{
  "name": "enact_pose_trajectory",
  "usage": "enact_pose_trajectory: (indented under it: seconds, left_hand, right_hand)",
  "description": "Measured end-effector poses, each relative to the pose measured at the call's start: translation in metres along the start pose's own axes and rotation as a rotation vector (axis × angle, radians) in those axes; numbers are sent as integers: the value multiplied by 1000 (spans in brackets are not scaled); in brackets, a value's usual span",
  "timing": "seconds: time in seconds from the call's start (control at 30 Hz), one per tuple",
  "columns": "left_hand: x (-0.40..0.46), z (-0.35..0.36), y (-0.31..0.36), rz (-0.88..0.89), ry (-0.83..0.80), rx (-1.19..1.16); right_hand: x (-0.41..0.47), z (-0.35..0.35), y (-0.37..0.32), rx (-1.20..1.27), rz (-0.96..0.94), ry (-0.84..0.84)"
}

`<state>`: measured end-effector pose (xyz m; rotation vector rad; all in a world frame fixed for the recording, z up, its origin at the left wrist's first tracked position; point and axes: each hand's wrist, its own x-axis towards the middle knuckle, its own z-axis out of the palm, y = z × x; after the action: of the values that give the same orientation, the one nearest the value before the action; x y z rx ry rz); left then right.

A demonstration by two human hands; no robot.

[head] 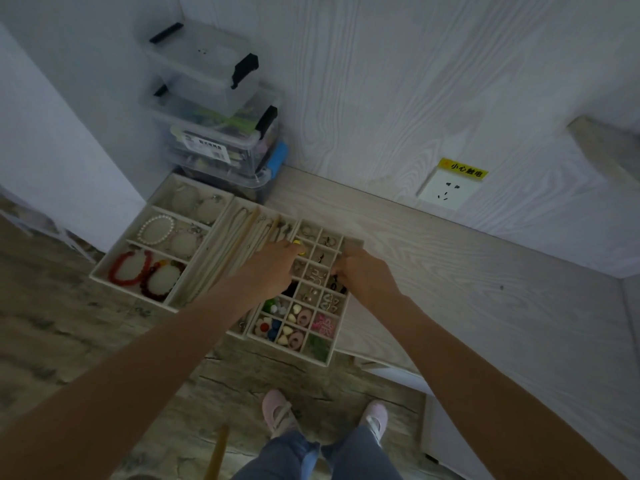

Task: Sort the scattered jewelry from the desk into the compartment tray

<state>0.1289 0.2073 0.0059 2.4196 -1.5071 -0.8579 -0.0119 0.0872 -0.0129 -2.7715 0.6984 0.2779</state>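
A beige grid tray (337, 341) of small compartments lies at the desk's front edge, holding earrings, hair clips and beads. My left hand (273, 268) reaches over its far left part and pinches a small yellow piece (298, 244) at the fingertips. My right hand (360, 271) hovers over the tray's right side with fingers curled; whether it holds anything is hidden. Left of it lie a long-slot tray (228, 244) with chains and a bracelet tray (107, 268) holding a pearl bracelet (156, 230) and red bead bracelets (138, 271).
Stacked clear plastic boxes (214, 133) with black clasps stand at the back left against the wall. A wall socket (446, 192) with a yellow warning label sits at the back right. Pale desk surface (433, 258) stretches to the right. My feet in pink slippers (277, 410) stand below.
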Motion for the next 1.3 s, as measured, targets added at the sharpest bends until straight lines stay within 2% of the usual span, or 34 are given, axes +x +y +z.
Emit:
enact_pose_trajectory:
  seconds: [0.27,0.5,0.77,0.83,1.03,1.3]
  left_hand:
    - [1,0,-2,2,-6,-1]
    - [2,0,-2,-2,-5,15]
    - [2,0,-2,3,-13,30]
    - [2,0,-2,5,-12,29]
    - [2,1,-3,3,-5,26]
    - [0,0,0,4,-13,18]
  right_hand:
    - [6,0,-3,-118,-44,39]
    - [7,1,-3,-126,-55,44]
    - [-2,-3,5,58,33,77]
    - [-4,-4,5,87,17,41]
    - [-3,-1,-4,67,-22,-31]
    - [-4,1,0,142,-4,5]
